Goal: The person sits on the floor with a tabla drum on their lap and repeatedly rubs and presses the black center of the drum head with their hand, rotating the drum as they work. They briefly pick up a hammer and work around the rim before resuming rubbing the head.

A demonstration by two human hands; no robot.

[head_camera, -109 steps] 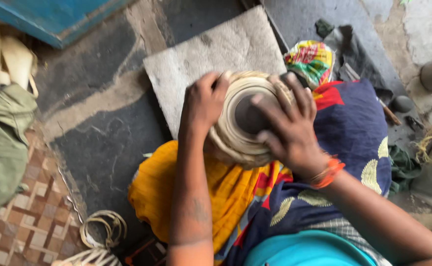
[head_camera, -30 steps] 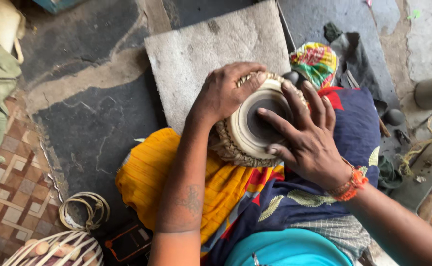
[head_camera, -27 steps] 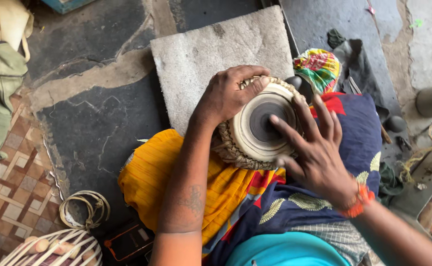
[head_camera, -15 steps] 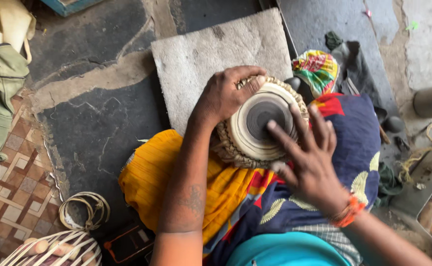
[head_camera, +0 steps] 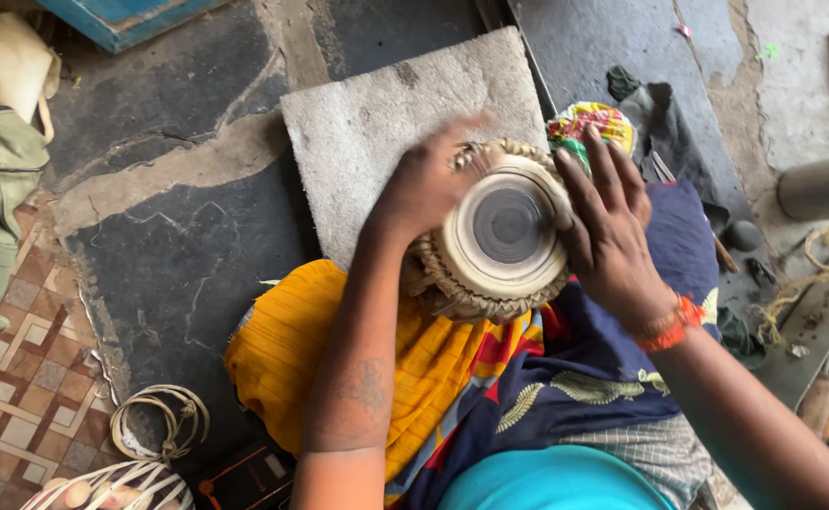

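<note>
Stone floor | left hand (head_camera: 428, 184) grips drum (head_camera: 501, 236) | right hand (head_camera: 608, 231) open, touching rim

Dark stone floor (head_camera: 178, 274), grey slab (head_camera: 376, 123), cord coil (head_camera: 159, 422)

The drum (head_camera: 504, 231) rests on the lap, stone slab (head_camera: 376, 123) behind it.

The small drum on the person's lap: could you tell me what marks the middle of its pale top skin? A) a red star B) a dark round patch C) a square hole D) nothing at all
B: the drum shows a dark grey circle at the centre of its cream-coloured skin, between the left hand and the right hand at its rim.
</note>
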